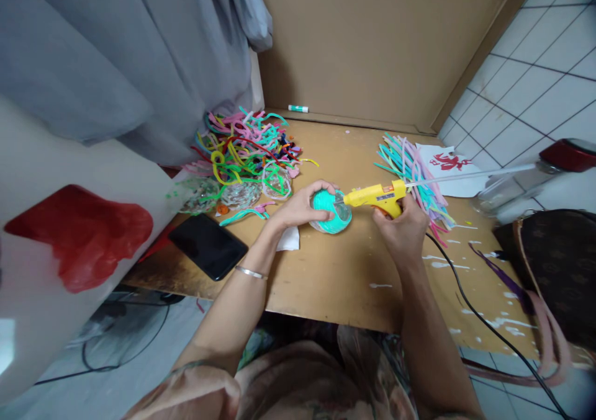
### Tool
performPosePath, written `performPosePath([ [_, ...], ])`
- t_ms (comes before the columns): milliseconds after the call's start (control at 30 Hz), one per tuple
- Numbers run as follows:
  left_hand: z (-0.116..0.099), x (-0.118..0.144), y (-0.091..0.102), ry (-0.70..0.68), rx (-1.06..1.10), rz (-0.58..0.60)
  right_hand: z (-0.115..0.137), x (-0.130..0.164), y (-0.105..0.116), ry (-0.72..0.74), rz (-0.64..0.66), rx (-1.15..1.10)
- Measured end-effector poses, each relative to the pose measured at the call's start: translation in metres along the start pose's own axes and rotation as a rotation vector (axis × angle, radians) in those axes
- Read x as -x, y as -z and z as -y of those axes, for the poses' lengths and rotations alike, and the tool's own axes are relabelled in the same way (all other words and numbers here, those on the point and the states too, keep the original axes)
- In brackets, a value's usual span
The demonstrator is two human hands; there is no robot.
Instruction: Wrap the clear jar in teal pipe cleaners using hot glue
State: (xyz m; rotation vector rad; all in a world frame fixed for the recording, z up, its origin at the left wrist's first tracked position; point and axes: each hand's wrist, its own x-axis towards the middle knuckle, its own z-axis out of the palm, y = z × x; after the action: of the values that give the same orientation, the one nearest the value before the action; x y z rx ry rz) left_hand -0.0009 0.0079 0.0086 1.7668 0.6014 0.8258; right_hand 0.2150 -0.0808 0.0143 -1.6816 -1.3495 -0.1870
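My left hand (313, 204) is wrapped round a small rounded object covered in turquoise pipe cleaner (329, 221), with a clear part showing on its right side. In my right hand (404, 227) is a yellow hot glue gun (376, 196), pointed left. Its metal nozzle touches or nearly touches the clear part of the turquoise object; I cannot tell which. A long clear glue stick (465, 176) sticks out of the gun's back end. The gun's black cord (454, 283) runs down to the right.
Pipe cleaners in many colours (246, 147) are heaped at the back left; more pipe cleaners (414, 172) lie at the right. A black phone (208, 246) rests near the front left edge. A brown handbag (556, 271) and a clear bottle (516, 184) stand at the right.
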Motion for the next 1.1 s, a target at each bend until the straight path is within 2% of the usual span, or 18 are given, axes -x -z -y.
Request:
performPosePath([
  [567,-0.004,0.0009,-0.0011,0.019,0.003,-0.008,-0.0005,0.0012,-0.0007,0.034,-0.003,-0.01],
  [1100,-0.0052,0.0011,-0.0012,0.035,-0.01,-0.001,-0.0046,-0.0003,0.0028,0.04,0.053,-0.015],
])
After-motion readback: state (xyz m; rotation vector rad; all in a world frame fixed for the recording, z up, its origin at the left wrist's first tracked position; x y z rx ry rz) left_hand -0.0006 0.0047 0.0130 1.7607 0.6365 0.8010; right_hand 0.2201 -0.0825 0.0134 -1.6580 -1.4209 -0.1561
